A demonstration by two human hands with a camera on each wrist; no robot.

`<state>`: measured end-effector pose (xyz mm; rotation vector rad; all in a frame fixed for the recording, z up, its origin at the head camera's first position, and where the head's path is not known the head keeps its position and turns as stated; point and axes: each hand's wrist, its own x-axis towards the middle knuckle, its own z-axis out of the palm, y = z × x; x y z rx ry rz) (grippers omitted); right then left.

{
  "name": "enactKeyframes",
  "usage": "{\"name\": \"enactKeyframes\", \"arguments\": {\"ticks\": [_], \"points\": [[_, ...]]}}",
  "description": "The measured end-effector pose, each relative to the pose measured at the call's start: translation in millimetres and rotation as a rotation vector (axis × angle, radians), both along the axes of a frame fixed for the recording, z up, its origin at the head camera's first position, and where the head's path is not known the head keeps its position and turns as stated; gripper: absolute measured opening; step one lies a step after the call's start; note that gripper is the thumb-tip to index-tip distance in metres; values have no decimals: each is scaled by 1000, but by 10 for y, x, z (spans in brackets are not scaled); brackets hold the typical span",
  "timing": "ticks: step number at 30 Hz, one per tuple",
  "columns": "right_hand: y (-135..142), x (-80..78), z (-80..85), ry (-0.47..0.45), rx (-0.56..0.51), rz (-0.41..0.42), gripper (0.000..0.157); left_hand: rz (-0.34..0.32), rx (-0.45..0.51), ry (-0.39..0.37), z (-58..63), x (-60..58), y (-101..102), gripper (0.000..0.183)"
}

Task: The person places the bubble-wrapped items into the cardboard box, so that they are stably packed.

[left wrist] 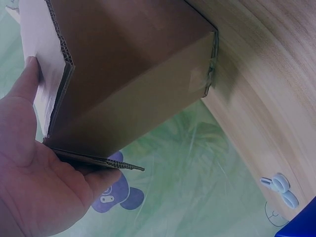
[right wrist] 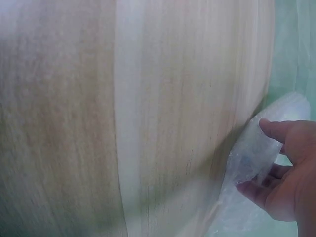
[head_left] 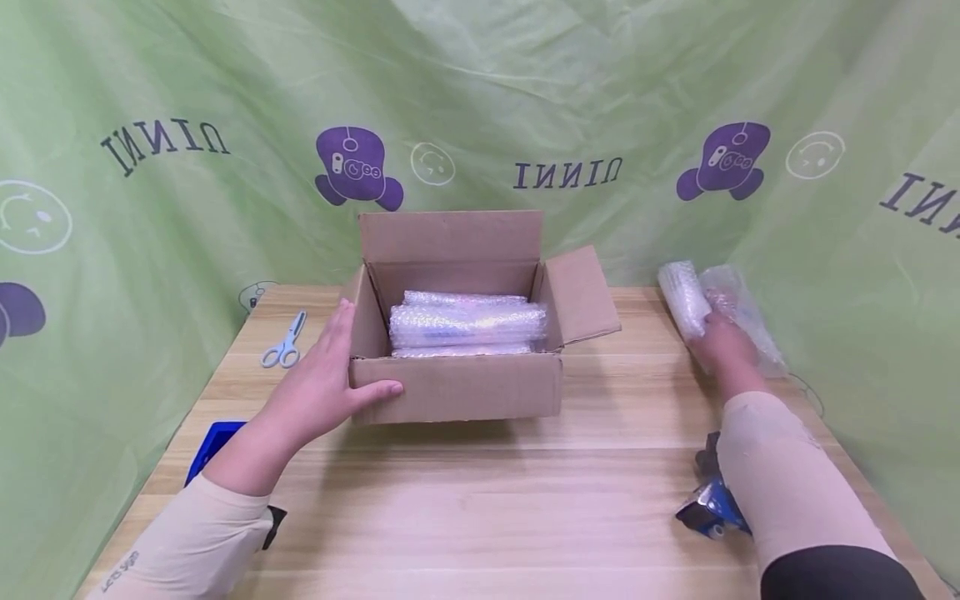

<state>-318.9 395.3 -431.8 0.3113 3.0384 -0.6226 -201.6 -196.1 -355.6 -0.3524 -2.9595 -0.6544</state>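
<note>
An open cardboard box [head_left: 459, 390] stands mid-table with several bubble-wrapped packages [head_left: 468, 323] lying inside. My left hand [head_left: 315, 383] holds its near left corner, the thumb lying along the front and the fingers up the left side. In the left wrist view that hand [left wrist: 44, 182] has cardboard flaps [left wrist: 49, 64] between thumb and fingers. At the table's far right, my right hand [head_left: 723, 350] grips a rolled bubble-wrapped package [head_left: 684, 296]. Clear wrap [right wrist: 252, 153] shows between thumb and fingers of the right hand [right wrist: 291, 173]. What it encloses cannot be made out.
Another bubble-wrapped piece [head_left: 738, 308] lies right beside the right hand. Light blue scissors [head_left: 285, 343] rest left of the box. A blue tray-like object [head_left: 213, 442] is partly behind the left forearm. A dark blue item [head_left: 708, 508] sits by the right sleeve. Green cloth hangs around the table.
</note>
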Motion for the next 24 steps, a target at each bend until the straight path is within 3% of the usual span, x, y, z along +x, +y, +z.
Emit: {"name": "enactKeyframes", "arguments": {"ticks": [7, 14, 24], "points": [[59, -14, 74, -34, -54, -22, 73, -1, -2, -1, 1, -2, 4, 127], [44, -30, 205, -15, -98, 30, 70, -1, -4, -2, 11, 1, 3, 127], [-173, -26, 499, 135, -113, 120, 57, 1, -5, -14, 23, 19, 5, 127]]}}
